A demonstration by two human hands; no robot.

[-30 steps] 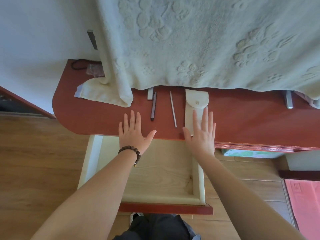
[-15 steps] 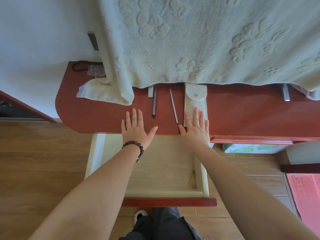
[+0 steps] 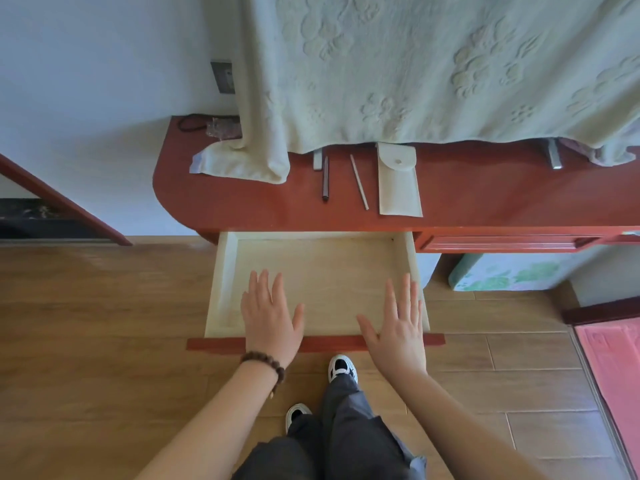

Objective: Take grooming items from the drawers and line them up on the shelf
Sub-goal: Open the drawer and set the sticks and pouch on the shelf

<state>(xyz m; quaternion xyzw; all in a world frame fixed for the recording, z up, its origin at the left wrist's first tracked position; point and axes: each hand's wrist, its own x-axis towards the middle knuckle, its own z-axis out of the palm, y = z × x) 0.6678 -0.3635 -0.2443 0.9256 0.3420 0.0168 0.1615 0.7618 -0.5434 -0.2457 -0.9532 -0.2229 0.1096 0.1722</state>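
Observation:
On the red shelf [image 3: 242, 206] lie a white pouch with a snap flap [image 3: 398, 185], a thin pale stick [image 3: 359, 182], a dark slim tool [image 3: 325, 180] and a small white piece [image 3: 317, 159] half under the towel. Below the shelf, the pale wooden drawer [image 3: 225, 285] stands pulled out, and its inside shows nothing. My left hand [image 3: 270, 317] and my right hand [image 3: 398, 327] hover flat, fingers straight, over the drawer's red front panel [image 3: 332, 342]. Neither hand holds anything.
A large cream towel [image 3: 415, 71] hangs over the back of the shelf and hides what is behind it. A second red drawer [image 3: 502, 242] sits closed to the right. My feet [image 3: 341, 367] stand on the wooden floor; a pink mat [image 3: 613, 368] lies at the right.
Both hands have drawn back from the shelf's front edge to the drawer's front panel. The right hand has left the white pouch. The view has pulled back and down.

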